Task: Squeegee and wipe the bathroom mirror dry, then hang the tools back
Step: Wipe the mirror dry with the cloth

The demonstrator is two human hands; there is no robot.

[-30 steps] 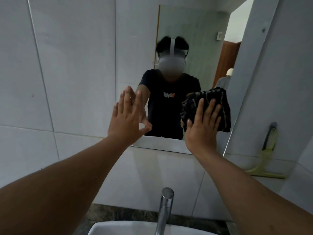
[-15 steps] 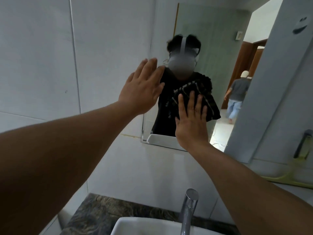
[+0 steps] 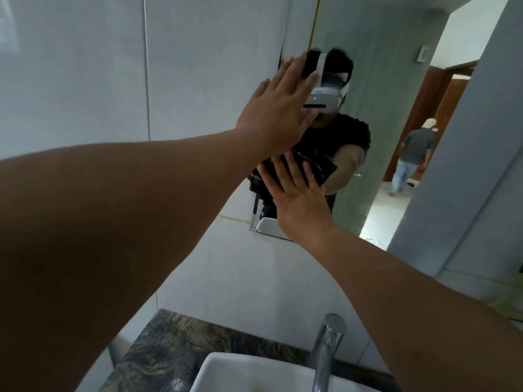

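The wall mirror (image 3: 368, 80) hangs above the basin and reflects me. My right hand (image 3: 300, 199) presses a dark striped cloth (image 3: 322, 169) flat against the glass near the mirror's lower left corner, fingers spread over it. My left hand (image 3: 277, 108) lies flat and empty on the mirror's left edge, above the right hand. A blurred yellow-green squeegee (image 3: 509, 305) shows at the far right edge, partly behind my right forearm.
A chrome faucet (image 3: 325, 352) rises over the white basin (image 3: 240, 372), set in a dark marble counter (image 3: 169, 349). White tiles surround the mirror. The reflection shows an open doorway with another person (image 3: 413, 154) walking away.
My right hand has slid the cloth from the mirror's right side to its lower left. The left hand has risen along the left edge. The squeegee has drifted to the frame's edge.
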